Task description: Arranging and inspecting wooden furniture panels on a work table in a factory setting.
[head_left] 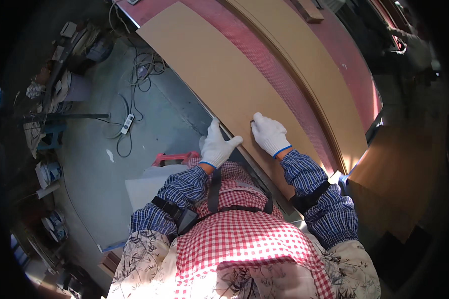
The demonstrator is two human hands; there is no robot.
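A long tan board [204, 60] lies across a worktable with a pink-red textured top [264, 55]. At the board's near edge is my left hand [216, 145], in a white knit glove, its thumb stretched toward the board and its fingers apart. Just right of it, my right hand [269, 134], gloved alike with a blue cuff, rests on the board's face with fingers curled closed. A small dark bit shows by its fingertips; what it is, I cannot make out. Farther back, a stack of similar tan boards [309, 65] lies alongside, separated by a strip of the pink-red top.
On the floor to the left lie a white power strip [128, 123] and tangled cables [147, 67]. A pink-red plastic frame [172, 158] and a white sheet-like thing [147, 187] are beside my left forearm. Brown panels [389, 174] stand at right; a wood block [309, 11] lies at the back.
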